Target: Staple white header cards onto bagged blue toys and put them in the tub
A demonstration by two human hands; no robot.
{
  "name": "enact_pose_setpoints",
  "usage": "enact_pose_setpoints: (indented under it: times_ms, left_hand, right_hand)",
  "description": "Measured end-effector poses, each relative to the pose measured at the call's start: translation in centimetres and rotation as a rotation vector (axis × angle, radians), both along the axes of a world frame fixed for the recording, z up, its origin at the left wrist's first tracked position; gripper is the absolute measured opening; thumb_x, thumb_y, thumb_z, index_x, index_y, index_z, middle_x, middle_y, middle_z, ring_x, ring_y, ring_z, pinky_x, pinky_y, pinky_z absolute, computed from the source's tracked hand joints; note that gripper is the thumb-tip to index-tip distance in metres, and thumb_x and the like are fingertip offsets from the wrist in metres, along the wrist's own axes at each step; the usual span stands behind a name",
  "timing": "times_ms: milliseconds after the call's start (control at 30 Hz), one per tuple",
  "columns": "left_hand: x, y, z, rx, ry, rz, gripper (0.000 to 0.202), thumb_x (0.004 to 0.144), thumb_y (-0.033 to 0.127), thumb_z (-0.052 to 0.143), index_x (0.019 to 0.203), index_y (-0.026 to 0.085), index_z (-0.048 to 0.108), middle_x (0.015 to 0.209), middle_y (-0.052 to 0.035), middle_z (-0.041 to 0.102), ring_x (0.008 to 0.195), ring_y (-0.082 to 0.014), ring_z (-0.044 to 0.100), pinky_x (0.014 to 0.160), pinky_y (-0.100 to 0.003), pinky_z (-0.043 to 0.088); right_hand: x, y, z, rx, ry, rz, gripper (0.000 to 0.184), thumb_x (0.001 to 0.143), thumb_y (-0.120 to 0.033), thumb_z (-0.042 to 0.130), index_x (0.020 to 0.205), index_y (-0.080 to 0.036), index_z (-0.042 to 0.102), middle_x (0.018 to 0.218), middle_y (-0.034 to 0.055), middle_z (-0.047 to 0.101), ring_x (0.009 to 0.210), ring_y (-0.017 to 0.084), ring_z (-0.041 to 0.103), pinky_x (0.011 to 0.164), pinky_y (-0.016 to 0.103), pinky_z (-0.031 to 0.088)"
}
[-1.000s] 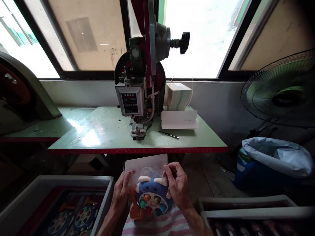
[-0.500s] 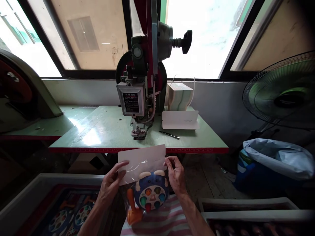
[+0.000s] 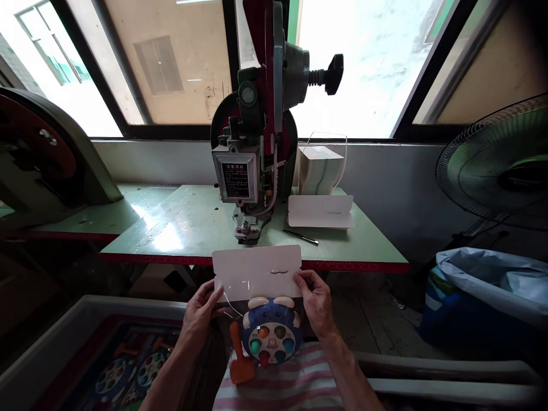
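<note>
We face a pale green table point(image 3: 192, 222) with a red front edge, and daylight glares off its left half. Behind its back edge we see a grey-white wall point(image 3: 385, 177). Above that are dark-framed windows point(image 3: 363, 57), blown out bright, with a beige building face beyond. A press machine point(image 3: 261, 131) stands at the table's back middle. A fan point(image 3: 500, 165) stands off its right end, above a dim floor point(image 3: 368, 291).

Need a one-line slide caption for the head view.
Left hand and right hand hold a bagged blue toy with white header card before a benchtop press machine.
</note>
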State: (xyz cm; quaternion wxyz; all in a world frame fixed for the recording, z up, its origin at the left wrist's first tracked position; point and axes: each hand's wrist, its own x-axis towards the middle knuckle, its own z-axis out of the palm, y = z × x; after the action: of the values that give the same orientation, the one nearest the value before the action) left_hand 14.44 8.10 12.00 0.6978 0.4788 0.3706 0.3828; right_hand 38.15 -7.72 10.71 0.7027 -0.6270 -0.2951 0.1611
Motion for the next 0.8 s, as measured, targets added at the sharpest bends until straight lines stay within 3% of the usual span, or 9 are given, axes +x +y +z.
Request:
enact_pose_setpoints:
  times_ms: [100,333,567,800]
  left_hand:
    - [0.0,0.0,-0.3,-0.010,-0.054,-0.029,0.038,0.071,0.041,0.089,0.096,0.015,0.075,0.092,-0.0049,0.074,0.077,-0.0179,0.068,0.065,-0.028,0.063]
    - [0.1,0.2,-0.3,0.070,-0.050,0.046,0.035,0.074,0.044,0.086,0.093,0.017,0.077,0.088,-0.0040,0.077,0.075,-0.0175,0.070,0.063,-0.024,0.060]
    - [0.8,-0.2,-0.4,0.000,-0.069,0.096,0.041,0.070,0.047,0.088,0.096,0.016,0.076,0.080,-0.0025,0.077,0.064,-0.0168,0.071,0.061,-0.024,0.059]
    - [1.4,-0.7,1.3,-0.077,-0.040,0.123,0.043,0.064,0.046,0.092,0.090,0.016,0.075,0.074,-0.0009,0.076,0.061,-0.0165,0.071,0.058,-0.023,0.058]
  right_hand:
    - [0.1,0.0,0.0,0.015,0.034,0.037,0.028,0.088,-0.048,0.073,0.085,-0.021,0.069,0.083,0.0018,0.067,0.079,0.019,0.060,0.068,0.026,0.047]
    - [0.5,-0.1,0.0,0.008,0.050,0.070,0.029,0.089,-0.049,0.072,0.086,-0.020,0.068,0.083,0.0022,0.067,0.081,0.019,0.059,0.069,0.027,0.047]
    - [1.1,0.1,0.2,-0.052,-0.005,0.031,0.035,0.085,-0.054,0.074,0.083,-0.020,0.068,0.079,0.0025,0.067,0.076,0.019,0.058,0.068,0.028,0.046]
    - [1.2,0.4,0.6,-0.026,0.103,-0.017,0.035,0.076,-0.052,0.081,0.075,-0.019,0.067,0.073,0.0017,0.065,0.070,0.017,0.057,0.065,0.028,0.046]
